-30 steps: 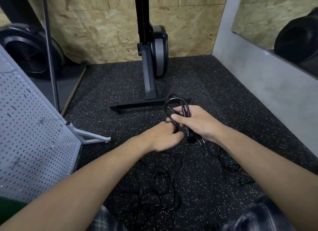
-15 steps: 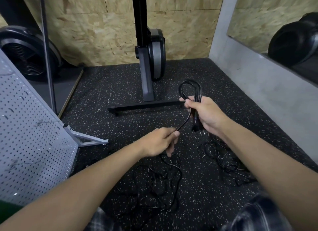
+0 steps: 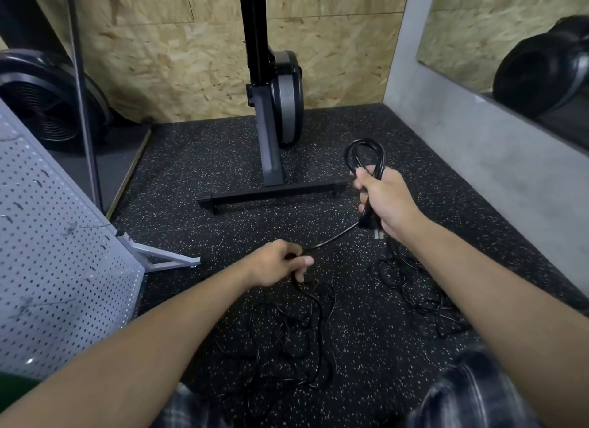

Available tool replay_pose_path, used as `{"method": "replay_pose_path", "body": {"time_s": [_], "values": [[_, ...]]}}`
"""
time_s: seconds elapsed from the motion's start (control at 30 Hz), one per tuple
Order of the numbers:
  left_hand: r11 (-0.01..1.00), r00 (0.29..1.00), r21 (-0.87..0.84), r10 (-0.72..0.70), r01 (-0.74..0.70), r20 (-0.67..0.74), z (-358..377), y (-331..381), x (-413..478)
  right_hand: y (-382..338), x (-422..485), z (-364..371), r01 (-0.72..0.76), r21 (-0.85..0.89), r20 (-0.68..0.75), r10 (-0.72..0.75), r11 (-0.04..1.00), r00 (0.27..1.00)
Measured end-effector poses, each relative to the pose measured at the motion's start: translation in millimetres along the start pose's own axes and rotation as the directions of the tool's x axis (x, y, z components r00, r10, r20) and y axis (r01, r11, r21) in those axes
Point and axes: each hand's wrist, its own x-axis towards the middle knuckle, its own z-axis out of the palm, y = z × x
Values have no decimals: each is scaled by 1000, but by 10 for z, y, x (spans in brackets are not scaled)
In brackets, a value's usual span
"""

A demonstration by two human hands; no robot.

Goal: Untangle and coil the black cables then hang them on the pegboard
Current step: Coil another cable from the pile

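My right hand (image 3: 387, 201) grips a small coil of black cable (image 3: 365, 155); its loops stick up above my fist and a plug with metal prongs (image 3: 375, 231) hangs below it. A taut stretch of the same cable (image 3: 334, 237) runs down-left to my left hand (image 3: 280, 263), which pinches it. Below my left hand a loose tangle of black cable (image 3: 299, 335) lies on the speckled floor. A second tangle (image 3: 417, 287) lies under my right forearm. The white pegboard (image 3: 54, 261) leans at the left.
A black exercise machine stand (image 3: 271, 159) with a cross foot (image 3: 271, 194) stands just behind my hands. A fan housing (image 3: 47, 102) and a thin pole (image 3: 83, 92) are at the far left. A grey wall (image 3: 478, 159) bounds the right. The pegboard's metal foot (image 3: 162, 257) juts onto the floor.
My hands were together at the coil; the right hand has since lifted the coil up and to the right, and the left has drawn down-left, stretching the cable between them.
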Motion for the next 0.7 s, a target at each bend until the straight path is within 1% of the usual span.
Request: {"method": "replay_pose_path", "body": {"time_s": [0.07, 0.17, 0.2, 0.27, 0.3, 0.4, 0.47, 0.57, 0.63, 0.7], "values": [[1000, 997, -11, 11, -12, -74, -66, -46, 11, 11, -14, -3, 84, -161, 10, -84, 983, 996], [989, 969, 96, 131, -113, -209, -153, 70, 6, -24, -64, -14, 150, -330, 58, -139, 932, 989], [977, 960, 152, 179, -148, -218, -176, 148, -5, -35, -76, -14, 160, -373, 88, -136, 914, 987], [935, 944, 285, 272, -213, -188, -198, 296, -34, -40, -74, -10, 159, -447, 157, -98, 880, 983], [915, 933, 317, 313, -248, -175, -205, 369, -55, -26, -57, -8, 157, -472, 187, -75, 867, 980], [879, 890, 323, 420, -350, -179, -233, 498, -72, 41, -26, 0, 154, -523, 261, -14, 838, 965], [869, 863, 322, 456, -377, -220, -254, 553, -64, 60, -29, 2, 156, -507, 310, 10, 847, 951], [893, 811, 216, 449, -394, -375, -271, 604, -76, 31, -72, 5, 160, -468, 403, 49, 869, 914], [907, 784, 122, 411, -403, -466, -275, 625, -102, 6, -129, 38, 128, -459, 463, 114, 879, 879], [907, 746, 105, 397, -407, -535, -294, 637, -112, 6, -167, 104, 83, -462, 503, 184, 883, 845]]}}
